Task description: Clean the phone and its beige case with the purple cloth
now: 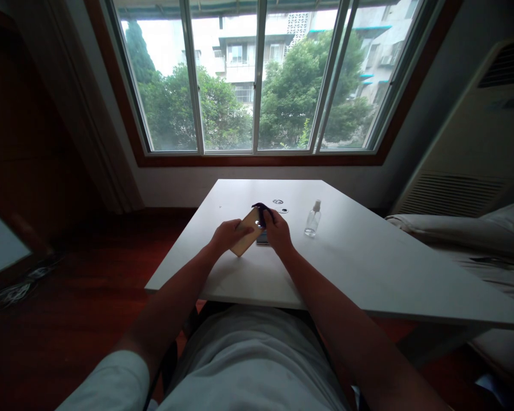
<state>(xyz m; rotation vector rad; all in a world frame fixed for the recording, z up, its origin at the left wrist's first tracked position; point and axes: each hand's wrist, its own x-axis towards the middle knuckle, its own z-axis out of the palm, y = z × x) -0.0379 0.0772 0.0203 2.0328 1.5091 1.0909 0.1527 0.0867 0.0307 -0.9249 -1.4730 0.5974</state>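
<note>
My left hand grips the lower part of a gold-coloured phone, thumb across its face, and holds it tilted above the table. A dark purple cloth is bunched in my right hand, pressed against the phone's upper end. Part of that end is hidden by the cloth and fingers. Below my hands lies a flat dark object with a pale edge, mostly covered. To the right a clear spray bottle stands upright, with some liquid at its bottom.
Beyond my hands, two small flat items with dark outlines lie on the white table; their kind is unclear. A window is behind the table. Pale cushioned seating stands at the right, and cables lie on the floor at left.
</note>
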